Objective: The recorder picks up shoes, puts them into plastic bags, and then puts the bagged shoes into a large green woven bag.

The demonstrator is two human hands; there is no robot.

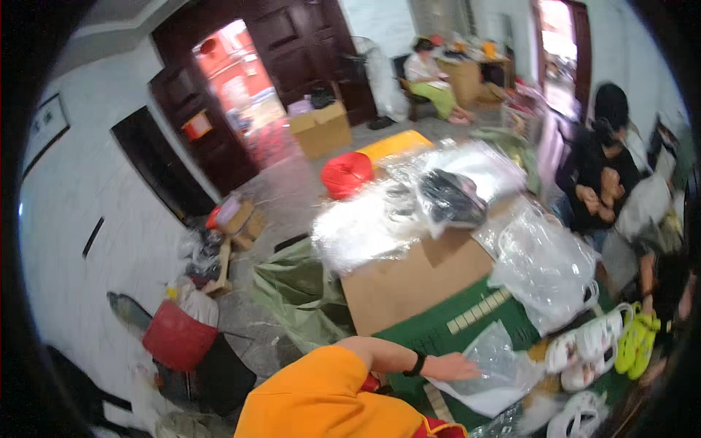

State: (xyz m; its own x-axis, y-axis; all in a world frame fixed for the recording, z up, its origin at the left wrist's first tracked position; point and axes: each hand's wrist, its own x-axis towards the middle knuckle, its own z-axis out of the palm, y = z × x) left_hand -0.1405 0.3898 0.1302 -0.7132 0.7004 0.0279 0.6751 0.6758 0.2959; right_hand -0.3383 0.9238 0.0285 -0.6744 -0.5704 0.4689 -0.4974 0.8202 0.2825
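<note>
From the orange sleeve, my left forearm with its black wristband reaches over the table. My left hand [454,366] lies flat, fingers stretched out and slightly blurred, on a clear plastic bag [496,358]. The bag is spread on the green table cover [409,336]. I do not see my right hand. To the right of the bag sit white clogs [584,347] with small coloured decorations. Beside them a co-worker's hand touches a pair of yellow-green clogs [637,343]. Another white clog [578,417] is nearer the lower edge.
Clear plastic bags [548,255] and a bagged dark item [453,197] lie on the table around a brown cardboard sheet [416,277]. A red bundle [347,175] is at the far end. A red-backed chair [179,336] stands left; people are at the right and back.
</note>
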